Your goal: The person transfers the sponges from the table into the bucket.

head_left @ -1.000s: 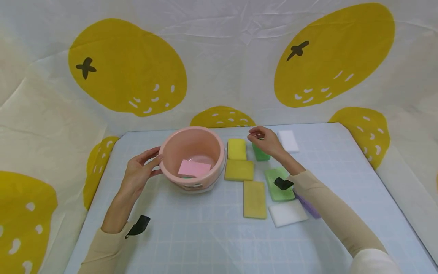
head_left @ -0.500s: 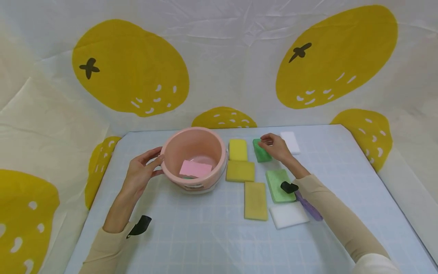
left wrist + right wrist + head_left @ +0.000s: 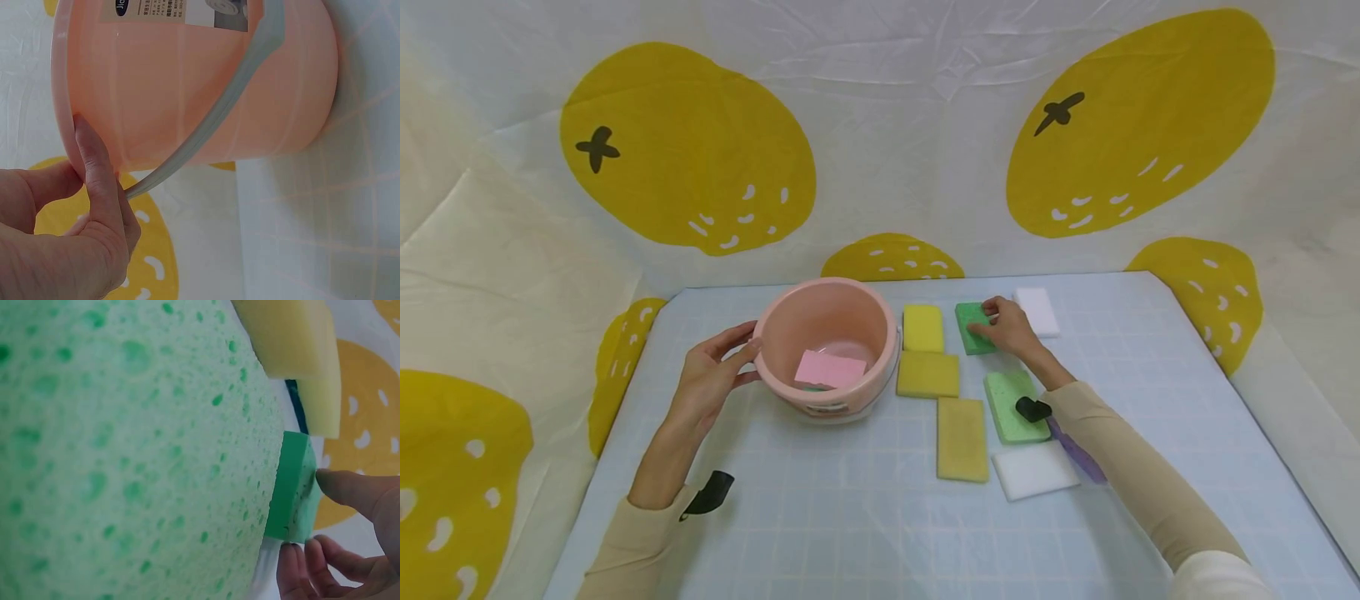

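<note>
Sponge of dark green (image 3: 967, 321) lies on the table (image 3: 820, 533), between a yellow sponge (image 3: 922, 328) and a white block (image 3: 1037, 312). The right hand (image 3: 1015, 330) pinches it from two sides, maybe to get a good hold. The left hand (image 3: 709, 375) pinches the pink bucket (image 3: 820, 315) by its rim (image 3: 60, 75), probably so it won't slide or tip.

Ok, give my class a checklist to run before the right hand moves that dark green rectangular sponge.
1. Left hand gripping the round pink plastic bucket: ok, at its rim.
2. Right hand firmly gripping the dark green rectangular sponge: cannot tell.
3. Room in bucket: ok, bare bottom shows beside the pink rectangular sponge.
4. Low path to bucket: not ok, the bright yellow rectangular sponge lies between.
</note>
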Available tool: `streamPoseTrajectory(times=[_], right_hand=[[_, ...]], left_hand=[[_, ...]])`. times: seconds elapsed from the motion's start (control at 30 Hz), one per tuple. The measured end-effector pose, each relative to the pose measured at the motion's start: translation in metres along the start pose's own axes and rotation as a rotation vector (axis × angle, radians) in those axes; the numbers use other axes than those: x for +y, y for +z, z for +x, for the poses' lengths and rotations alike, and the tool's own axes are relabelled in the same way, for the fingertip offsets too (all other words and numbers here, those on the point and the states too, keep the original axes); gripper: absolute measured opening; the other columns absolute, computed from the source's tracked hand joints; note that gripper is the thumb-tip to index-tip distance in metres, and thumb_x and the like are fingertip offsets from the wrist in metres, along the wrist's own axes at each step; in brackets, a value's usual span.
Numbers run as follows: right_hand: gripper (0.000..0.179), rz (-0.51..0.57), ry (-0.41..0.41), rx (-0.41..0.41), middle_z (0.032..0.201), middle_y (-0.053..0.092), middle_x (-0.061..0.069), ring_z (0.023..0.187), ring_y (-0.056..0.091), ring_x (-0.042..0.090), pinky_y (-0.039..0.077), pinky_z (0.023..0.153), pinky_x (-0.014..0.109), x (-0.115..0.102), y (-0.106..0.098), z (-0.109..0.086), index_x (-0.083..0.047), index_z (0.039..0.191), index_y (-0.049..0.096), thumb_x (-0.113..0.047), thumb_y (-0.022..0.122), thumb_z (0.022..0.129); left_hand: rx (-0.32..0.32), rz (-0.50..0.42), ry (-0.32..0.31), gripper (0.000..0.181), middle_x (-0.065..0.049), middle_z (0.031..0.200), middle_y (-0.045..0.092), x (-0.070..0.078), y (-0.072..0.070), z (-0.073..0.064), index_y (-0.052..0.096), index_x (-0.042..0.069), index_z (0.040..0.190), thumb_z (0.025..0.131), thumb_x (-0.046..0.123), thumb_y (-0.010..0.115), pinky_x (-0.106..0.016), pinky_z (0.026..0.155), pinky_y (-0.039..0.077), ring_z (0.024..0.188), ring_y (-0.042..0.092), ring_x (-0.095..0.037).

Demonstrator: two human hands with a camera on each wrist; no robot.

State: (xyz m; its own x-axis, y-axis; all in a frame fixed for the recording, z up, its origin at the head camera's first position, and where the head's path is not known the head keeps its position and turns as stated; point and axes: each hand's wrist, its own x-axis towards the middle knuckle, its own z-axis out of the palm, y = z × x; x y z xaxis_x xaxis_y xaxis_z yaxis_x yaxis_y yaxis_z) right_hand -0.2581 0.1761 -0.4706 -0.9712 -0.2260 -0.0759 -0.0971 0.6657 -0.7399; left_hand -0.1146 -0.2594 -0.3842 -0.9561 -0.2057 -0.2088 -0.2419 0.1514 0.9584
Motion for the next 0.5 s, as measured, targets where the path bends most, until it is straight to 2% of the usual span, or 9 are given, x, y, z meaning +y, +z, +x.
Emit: streamPoseTrajectory(times=[0.17, 0.4, 0.5], right_hand=[[0.057, -0.019, 0.000, -0.002, 0.134, 0.051, 0.037, 0.122, 0.053, 0.051, 0.049, 0.101, 0.058, 0.0029, 0.0006, 0.0014, 0.016, 0.137, 0.046, -0.018, 0.071, 0.099], [0.064, -0.090, 0.102, -0.078, 0.137, 0.050, 0.035, 0.125, 0.051, 0.048, 0.047, 0.103, 0.057, 0.0001, -0.0028, 0.0022, 0.015, 0.138, 0.044, -0.030, 0.068, 0.101], [0.063, -0.116, 0.115, -0.094, 0.137, 0.051, 0.035, 0.126, 0.051, 0.048, 0.047, 0.104, 0.056, -0.0023, -0.0040, 0.0027, 0.015, 0.136, 0.045, -0.033, 0.067, 0.101]], left_hand=[[0.005, -0.005, -0.002, 0.052, -0.013, 0.148, 0.052, 0.0005, 0.0004, 0.0001, 0.053, 0.008, 0.150, 0.102, 0.022, 0.066, -0.027, 0.082, 0.061, 0.105, 0.062, -0.015], [0.007, -0.001, -0.009, 0.052, -0.013, 0.149, 0.051, 0.0002, 0.0002, 0.0002, 0.052, 0.009, 0.151, 0.102, 0.023, 0.066, -0.027, 0.082, 0.061, 0.105, 0.062, -0.014], [0.005, -0.006, -0.006, 0.052, -0.013, 0.149, 0.051, 0.0001, 0.0001, 0.0004, 0.053, 0.009, 0.151, 0.102, 0.023, 0.066, -0.027, 0.082, 0.061, 0.105, 0.062, -0.015]])
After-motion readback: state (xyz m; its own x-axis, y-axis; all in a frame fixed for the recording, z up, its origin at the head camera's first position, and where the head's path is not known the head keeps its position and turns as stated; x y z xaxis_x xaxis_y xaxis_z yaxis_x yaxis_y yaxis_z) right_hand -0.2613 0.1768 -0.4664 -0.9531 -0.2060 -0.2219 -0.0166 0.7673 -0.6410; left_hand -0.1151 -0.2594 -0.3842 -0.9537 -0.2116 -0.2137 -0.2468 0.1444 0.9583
